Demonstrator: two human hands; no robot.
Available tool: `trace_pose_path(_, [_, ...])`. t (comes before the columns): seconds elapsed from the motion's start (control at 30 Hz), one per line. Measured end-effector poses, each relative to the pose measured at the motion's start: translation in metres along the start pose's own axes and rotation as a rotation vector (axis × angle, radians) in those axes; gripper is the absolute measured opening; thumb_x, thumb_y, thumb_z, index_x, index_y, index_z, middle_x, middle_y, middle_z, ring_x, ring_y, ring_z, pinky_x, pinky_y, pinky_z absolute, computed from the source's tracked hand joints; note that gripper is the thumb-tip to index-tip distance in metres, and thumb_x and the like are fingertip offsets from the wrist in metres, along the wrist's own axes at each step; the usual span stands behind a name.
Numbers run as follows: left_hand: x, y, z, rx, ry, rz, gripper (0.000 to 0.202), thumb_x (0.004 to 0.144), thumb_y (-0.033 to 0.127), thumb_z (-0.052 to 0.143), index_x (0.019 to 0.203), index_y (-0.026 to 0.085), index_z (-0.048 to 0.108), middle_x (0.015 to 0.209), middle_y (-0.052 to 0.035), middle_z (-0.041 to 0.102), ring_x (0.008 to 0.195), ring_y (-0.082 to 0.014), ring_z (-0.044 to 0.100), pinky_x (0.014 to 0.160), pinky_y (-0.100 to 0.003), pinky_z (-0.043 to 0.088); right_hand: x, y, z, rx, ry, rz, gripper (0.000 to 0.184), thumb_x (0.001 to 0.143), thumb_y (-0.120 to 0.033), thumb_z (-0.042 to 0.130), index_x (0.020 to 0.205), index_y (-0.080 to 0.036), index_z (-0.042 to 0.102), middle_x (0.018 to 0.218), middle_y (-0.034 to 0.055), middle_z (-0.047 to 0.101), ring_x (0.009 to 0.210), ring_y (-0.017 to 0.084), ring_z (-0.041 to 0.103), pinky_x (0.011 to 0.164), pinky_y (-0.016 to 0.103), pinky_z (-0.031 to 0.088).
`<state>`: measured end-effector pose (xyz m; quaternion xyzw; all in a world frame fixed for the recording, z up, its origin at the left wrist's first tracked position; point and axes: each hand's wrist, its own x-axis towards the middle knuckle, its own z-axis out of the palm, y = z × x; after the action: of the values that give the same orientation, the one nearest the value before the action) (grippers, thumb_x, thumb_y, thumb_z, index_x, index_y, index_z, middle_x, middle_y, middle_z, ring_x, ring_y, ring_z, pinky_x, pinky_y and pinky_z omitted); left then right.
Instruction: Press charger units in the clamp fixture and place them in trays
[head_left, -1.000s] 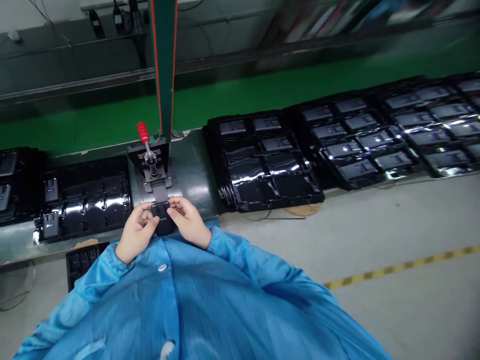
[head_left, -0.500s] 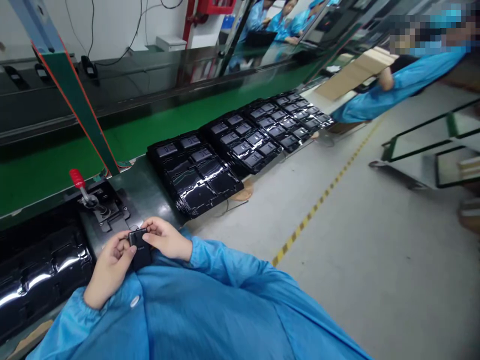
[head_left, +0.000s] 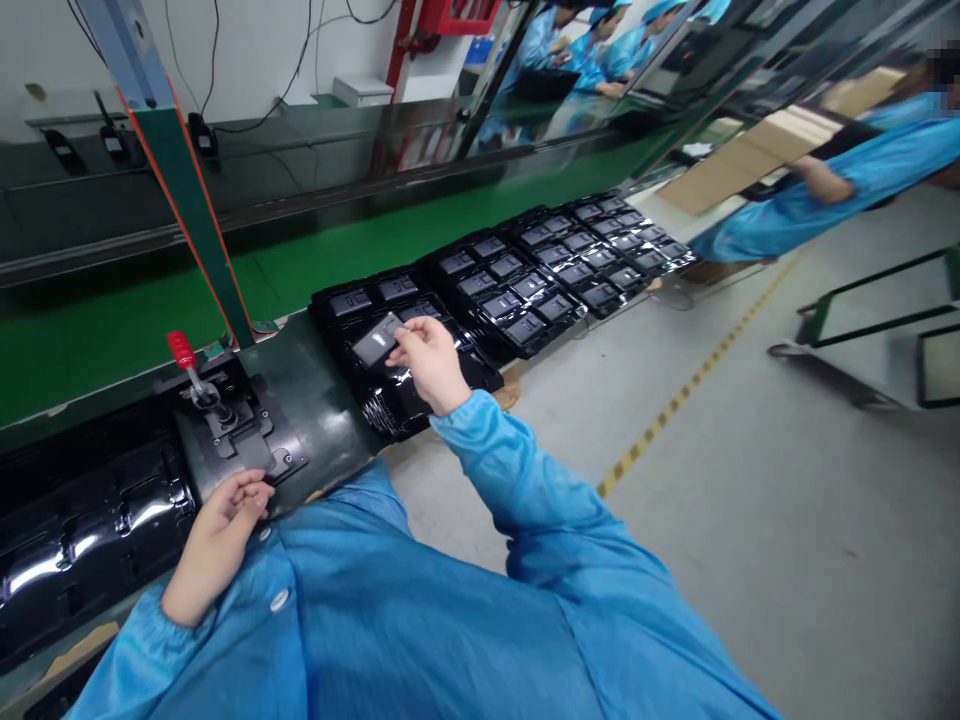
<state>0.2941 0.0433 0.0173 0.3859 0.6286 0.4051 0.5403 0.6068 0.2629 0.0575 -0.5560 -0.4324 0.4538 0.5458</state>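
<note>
My right hand pinches a flat, dark rectangular device by its right end. The device is held above the nearest black plastic tray, which has similar dark pieces in its far pockets. My left hand is loosely curled with the fingers a little apart, and no object shows in it. Its fingertips are at the near edge of a metal fixture bearing a toggle clamp with a red handle.
More black trays with dark pieces stretch along the bench to the right. Another glossy black tray lies at left. A green post rises behind the fixture. A co-worker's sleeve is beside cardboard; a cart stands right.
Both hands were together on the dark device close to my body. The left has let go, and the right has carried the device forward and right over the nearest tray.
</note>
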Motion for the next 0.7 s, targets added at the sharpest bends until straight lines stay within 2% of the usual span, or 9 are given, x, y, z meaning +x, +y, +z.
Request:
trace_pose_path(0.07, [-0.005,-0.012,-0.011,0.008,0.039,-0.035,0.067,0.079,0.07,0.08,0.12,0.017,0.071,0.106,-0.0121,0.079,0.085,-0.0229,0.071,0.081,-0.037,0.06,0.029,0.004,-0.002,-0.066,0.091,0.056,0.031,0.091,-0.036,0.075,0.094,-0.023,0.048,0.07,-0.0072,0.058,0.056,0.012,0.067,0.057,0.027,0.064])
trace_pose_path(0.13, [-0.009,-0.026,-0.021,0.016,0.086,-0.06,0.069,0.079,0.072,0.079,0.121,0.017,0.071,0.108,-0.0121,0.079,0.084,-0.0226,0.071,0.082,-0.037,0.06,0.05,0.011,-0.002,-0.143,0.121,0.088,0.03,0.094,-0.034,0.073,0.092,-0.023,0.045,0.07,-0.0066,0.058,0.058,0.012,0.068,0.059,0.025,0.064])
trace_pose_path(0.27, [-0.017,-0.049,-0.039,0.023,0.162,-0.078,0.071,0.08,0.073,0.078,0.123,0.017,0.071,0.111,-0.0127,0.079,0.085,-0.0221,0.07,0.081,-0.035,0.059,0.071,0.027,-0.001,-0.309,0.088,0.114,0.027,0.099,-0.032,0.069,0.089,-0.023,0.046,0.065,-0.005,0.059,0.054,0.012,0.066,0.052,0.02,0.056])
trace_pose_path(0.33, [-0.019,-0.054,-0.044,0.02,0.187,-0.078,0.072,0.078,0.075,0.078,0.122,0.017,0.071,0.11,-0.0128,0.079,0.085,-0.0222,0.07,0.081,-0.035,0.059,0.077,0.03,-0.003,-0.432,0.038,0.116,0.026,0.098,-0.031,0.07,0.084,-0.022,0.049,0.063,-0.0029,0.061,0.05,0.012,0.062,0.049,0.02,0.051])
trace_pose_path(0.4, [-0.019,-0.055,-0.046,0.026,0.206,-0.08,0.073,0.077,0.076,0.078,0.121,0.018,0.072,0.109,-0.0126,0.079,0.085,-0.0226,0.07,0.081,-0.035,0.059,0.083,0.029,-0.008,-0.565,-0.002,0.081,0.025,0.093,-0.028,0.073,0.08,-0.021,0.054,0.065,-0.0005,0.064,0.053,0.013,0.061,0.054,0.023,0.05])
trace_pose_path(0.5, [-0.016,-0.051,-0.048,0.033,0.214,-0.081,0.073,0.075,0.076,0.08,0.119,0.019,0.073,0.109,-0.0127,0.08,0.087,-0.0242,0.072,0.083,-0.037,0.06,0.09,0.02,-0.023,-0.723,0.008,-0.032,0.017,0.09,-0.027,0.074,0.081,-0.02,0.062,0.078,0.0042,0.07,0.077,0.019,0.066,0.076,0.029,0.054])
trace_pose_path(0.57, [-0.013,-0.049,-0.048,0.035,0.21,-0.077,0.073,0.073,0.076,0.081,0.118,0.019,0.073,0.108,-0.013,0.08,0.089,-0.0256,0.073,0.085,-0.038,0.06,0.093,0.015,-0.036,-0.911,0.013,-0.191,0.01,0.093,-0.029,0.068,0.09,-0.019,0.067,0.093,0.009,0.072,0.093,0.024,0.066,0.089,0.035,0.053])
trace_pose_path(0.63, [-0.011,-0.049,-0.048,0.033,0.199,-0.071,0.074,0.072,0.077,0.081,0.118,0.019,0.073,0.108,-0.0136,0.08,0.093,-0.0271,0.074,0.087,-0.039,0.061,0.092,0.016,-0.049,-1.134,-0.034,-0.365,0.015,0.096,-0.029,0.061,0.098,-0.017,0.071,0.103,0.0138,0.072,0.101,0.028,0.065,0.096,0.039,0.051])
trace_pose_path(0.7, [-0.008,-0.05,-0.048,0.031,0.187,-0.067,0.075,0.073,0.078,0.08,0.118,0.018,0.072,0.11,-0.0143,0.08,0.098,-0.0286,0.074,0.09,-0.04,0.061,0.089,0.021,-0.06,-1.277,-0.112,-0.48,0.022,0.096,-0.03,0.06,0.105,-0.015,0.074,0.111,0.0171,0.072,0.108,0.031,0.063,0.102,0.043,0.051])
